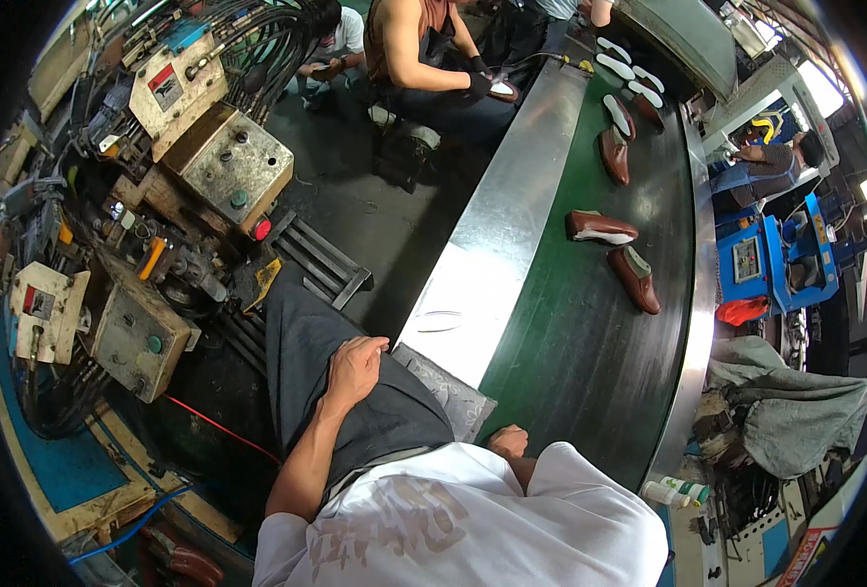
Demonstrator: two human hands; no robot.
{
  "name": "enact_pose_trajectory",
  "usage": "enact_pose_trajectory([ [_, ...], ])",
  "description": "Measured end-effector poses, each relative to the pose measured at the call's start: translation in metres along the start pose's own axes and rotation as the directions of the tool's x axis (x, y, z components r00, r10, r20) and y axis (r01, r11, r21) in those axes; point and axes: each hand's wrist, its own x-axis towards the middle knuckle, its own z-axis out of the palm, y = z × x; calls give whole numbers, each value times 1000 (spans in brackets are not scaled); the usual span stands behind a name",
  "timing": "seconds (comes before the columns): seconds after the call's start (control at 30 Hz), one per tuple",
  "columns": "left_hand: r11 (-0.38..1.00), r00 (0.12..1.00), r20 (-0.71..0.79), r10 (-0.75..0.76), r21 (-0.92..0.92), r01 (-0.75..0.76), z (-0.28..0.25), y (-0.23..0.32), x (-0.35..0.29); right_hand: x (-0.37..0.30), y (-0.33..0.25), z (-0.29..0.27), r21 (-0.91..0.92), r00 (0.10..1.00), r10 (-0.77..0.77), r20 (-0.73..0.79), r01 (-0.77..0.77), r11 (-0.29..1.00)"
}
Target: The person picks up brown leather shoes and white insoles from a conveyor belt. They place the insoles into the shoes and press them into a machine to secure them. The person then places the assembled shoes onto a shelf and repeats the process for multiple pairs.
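My left hand (356, 370) rests on my thigh, on the dark grey trousers (301, 338), with its fingers loosely laid and nothing in them. My right hand (509, 441) lies at the near left part of the green conveyor belt (551, 362), next to a grey patterned pad (453, 393). Its fingers are curled in, and nothing shows in them. Farther along the belt lie a brown leather shoe (635, 281) and another brown shoe (600, 229), both out of reach of my hands.
More brown shoes (614, 157) and white-soled shoes (615, 67) lie up the belt. A metal ledge (492, 225) runs along its left side. Oily machines with control boxes (230, 166) stand left. A co-worker's gloved hand (479, 84) holds a shoe. Small bottles (663, 492) stand right.
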Motion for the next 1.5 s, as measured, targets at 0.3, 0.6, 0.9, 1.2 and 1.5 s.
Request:
enact_pose_trajectory([
  [0.3, 1000, 1000, -13, 13, 5, -13, 1, -2, 0, -9, 6, -1, -9, 999, 31, 16, -31, 999],
  [0.6, 1000, 1000, -22, 6, -2, -6, -1, 3, 2, -7, 14, 5, -113, 995, -21, 96, 32, 993],
  [0.9, 1000, 999, -32, 23, -3, -23, -1, -2, 1, 2, 10, -7, -231, 925, -57, 376, 153, 961],
  [1.2, 999, 999, -37, 20, -28, -21, -7, 2, -2, 21, -3, -46, 78, 981, -179, 70, 174, 982],
  [1.5, 999, 999, -44, 30, -17, -31, -4, -4, 1, 3, -100, -42, 52, 990, -107, 97, 102, 993],
])
